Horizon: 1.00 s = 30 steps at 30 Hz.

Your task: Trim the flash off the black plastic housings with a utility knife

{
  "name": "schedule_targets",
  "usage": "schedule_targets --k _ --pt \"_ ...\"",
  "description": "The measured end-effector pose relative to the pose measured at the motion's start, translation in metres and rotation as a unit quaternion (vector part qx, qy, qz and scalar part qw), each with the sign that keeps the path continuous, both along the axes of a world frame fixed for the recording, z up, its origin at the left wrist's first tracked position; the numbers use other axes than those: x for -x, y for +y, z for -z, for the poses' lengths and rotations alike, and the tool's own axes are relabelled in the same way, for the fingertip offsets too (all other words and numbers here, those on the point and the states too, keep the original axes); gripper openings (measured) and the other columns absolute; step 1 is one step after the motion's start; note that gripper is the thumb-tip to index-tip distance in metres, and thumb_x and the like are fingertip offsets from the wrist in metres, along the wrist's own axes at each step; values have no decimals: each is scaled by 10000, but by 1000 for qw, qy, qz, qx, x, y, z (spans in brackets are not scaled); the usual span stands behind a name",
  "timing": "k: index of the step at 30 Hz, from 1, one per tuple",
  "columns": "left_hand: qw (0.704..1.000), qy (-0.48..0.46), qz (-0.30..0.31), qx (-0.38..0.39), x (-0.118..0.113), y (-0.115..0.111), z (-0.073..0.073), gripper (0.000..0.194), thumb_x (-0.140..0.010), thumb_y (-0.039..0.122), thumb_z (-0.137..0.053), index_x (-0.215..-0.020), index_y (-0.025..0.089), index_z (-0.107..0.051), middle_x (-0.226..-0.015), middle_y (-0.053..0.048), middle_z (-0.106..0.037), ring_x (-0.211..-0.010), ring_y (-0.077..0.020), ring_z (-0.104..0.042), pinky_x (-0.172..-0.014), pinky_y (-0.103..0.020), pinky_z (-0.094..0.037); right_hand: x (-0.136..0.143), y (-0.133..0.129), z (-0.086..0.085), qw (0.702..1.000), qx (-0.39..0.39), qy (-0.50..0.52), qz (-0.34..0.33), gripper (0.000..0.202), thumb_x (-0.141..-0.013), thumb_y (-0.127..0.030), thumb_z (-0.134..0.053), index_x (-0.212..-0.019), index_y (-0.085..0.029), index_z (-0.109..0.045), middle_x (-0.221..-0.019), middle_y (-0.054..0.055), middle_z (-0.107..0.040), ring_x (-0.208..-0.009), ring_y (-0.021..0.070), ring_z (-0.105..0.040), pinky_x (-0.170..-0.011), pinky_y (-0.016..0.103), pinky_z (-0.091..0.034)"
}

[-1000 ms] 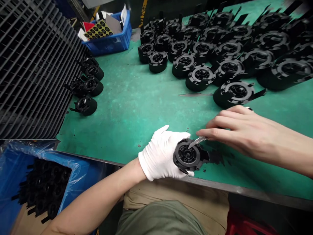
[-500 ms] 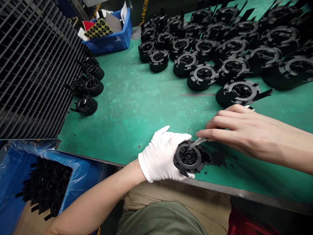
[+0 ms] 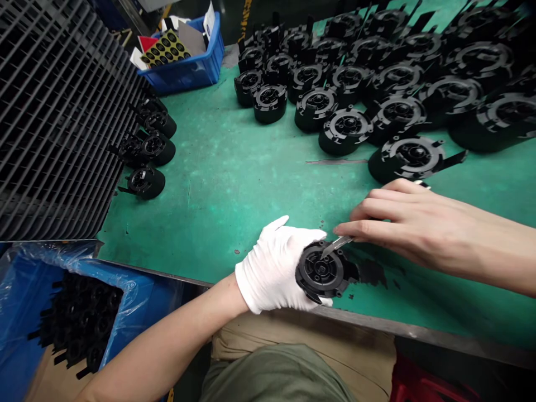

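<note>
Near the front edge of the green table, my left hand (image 3: 274,268), in a white glove, is closed round a round black plastic housing (image 3: 321,272). Its ringed face with ribs and small holes is turned up towards me. My bare right hand (image 3: 389,220) grips a craft knife (image 3: 338,244), most of its handle hidden by the fingers. The blade's tip reaches the inner part of the housing's face, close to the centre; whether it touches the plastic I cannot tell. Just beyond my right hand stands another black housing (image 3: 412,159) with a tab sticking out.
Many similar black housings (image 3: 345,131) stand in rows at the back right. A few more (image 3: 146,181) sit by a grey slatted stack (image 3: 50,111) at left. A blue bin (image 3: 184,75) holds label sheets. Lower left, a plastic-lined blue crate (image 3: 138,296) contains black parts.
The whole view has shifted very slightly. Both hands keep their hold, and the knife's tip stays at nearly the same spot on the housing.
</note>
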<state>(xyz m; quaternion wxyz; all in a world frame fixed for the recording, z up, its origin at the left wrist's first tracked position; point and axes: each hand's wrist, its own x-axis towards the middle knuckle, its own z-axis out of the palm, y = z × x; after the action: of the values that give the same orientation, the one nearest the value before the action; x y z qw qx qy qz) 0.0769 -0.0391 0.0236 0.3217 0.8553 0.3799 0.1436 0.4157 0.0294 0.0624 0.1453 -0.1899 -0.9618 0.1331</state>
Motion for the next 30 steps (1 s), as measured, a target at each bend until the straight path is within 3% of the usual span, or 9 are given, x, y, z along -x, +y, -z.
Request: schedule_targets --k 6,11,16,22,25,28,30 --pt "1000 10 -7 6 -1 0 -1 1035 -840 887 -1004 -1649 280 -781 -1449 -155 -947 -1380 -486 -931 -1534 -799 -525 -7 3 -3 999 3 -34 -1 551 -1290 -186 -486 -1695 -397 -795 -1196 54 -869 -983 258 -713 -896 490 -470" --pt "1000 11 -3 22 -4 1 -6 843 -781 786 -1084 -1436 314 -841 -1381 -111 -957 -1342 -466 -944 -1565 -777 -498 -11 1 0 998 -30 -46 -3 645 -1262 -167 -497 -1790 -440 -749 -1222 54 -885 -1006 274 -732 -889 516 -487" --pt "999 8 -6 32 -5 1 -7 775 -823 779 -1066 -1400 312 -845 -1367 -108 -954 -1342 -458 -944 -1568 -783 -497 -7 -7 -2 994 -104 -30 -9 584 -1240 -82 -476 -1674 -313 -790 -1132 64 -854 -975 285 -705 -863 496 -478" --pt "1000 4 -8 21 -2 0 -2 854 -800 795 -1077 -1455 299 -841 -1424 -126 -953 -1381 -468 -937 -1573 -781 -493 -6 -21 -9 986 -161 -47 10 677 -1175 -35 -396 -1680 -296 -764 -1008 68 -779 -935 328 -666 -842 530 -436" --pt "1000 -3 -9 18 -1 0 -1 913 -830 830 -1049 -1519 271 -832 -1447 -149 -949 -1394 -467 -936 -1577 -769 -492 -8 -32 -9 984 -165 -60 12 708 -1180 -50 -384 -1765 -286 -704 -1027 76 -780 -937 338 -660 -856 547 -439" --pt "1000 1 -10 19 -1 0 -2 936 -812 822 -1063 -1539 281 -825 -1460 -141 -952 -1400 -470 -936 -1584 -772 -479 -10 -44 -3 985 -155 -52 56 784 -1198 -76 -360 -1909 -321 -583 -1095 88 -805 -972 356 -671 -907 572 -446" --pt "1000 -1 -9 22 -1 0 -2 923 -790 805 -1082 -1517 293 -833 -1450 -125 -958 -1390 -465 -940 -1588 -765 -475 -9 -51 1 983 -160 -60 75 798 -1194 -63 -373 -1953 -263 -519 -1152 103 -819 -1017 357 -677 -944 578 -452"
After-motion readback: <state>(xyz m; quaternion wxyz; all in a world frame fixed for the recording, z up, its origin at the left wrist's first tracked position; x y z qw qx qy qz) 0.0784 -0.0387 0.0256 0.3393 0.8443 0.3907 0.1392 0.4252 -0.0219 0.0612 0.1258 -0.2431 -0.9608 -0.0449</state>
